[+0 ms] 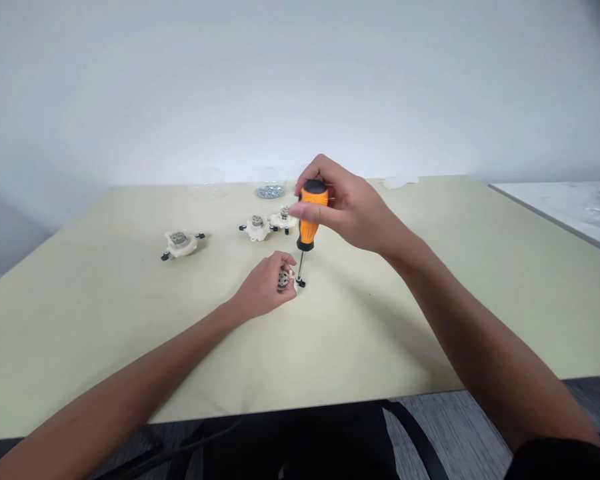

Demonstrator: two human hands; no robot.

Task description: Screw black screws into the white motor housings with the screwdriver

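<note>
My right hand (347, 207) grips an orange-and-black screwdriver (309, 213) upright by its handle. The screwdriver's steel shaft comes down onto a black screw (301, 283) at the edge of a small white plastic housing (283, 280). My left hand (263, 287) holds that housing against the table and covers most of it. Its grey metal centre shows between my fingers. Three similar white housings with grey centres and black screws lie on the table: one at the left (180, 244) and two close together near the middle (257, 229) (283, 219).
The pale green tabletop (105, 333) fills the view, with a clear glass dish (207, 190) and a heap of small metal parts (269, 192) near its far edge. A white surface (565, 213) lies beyond the right edge. Dark carpet and a black strap show below the front edge.
</note>
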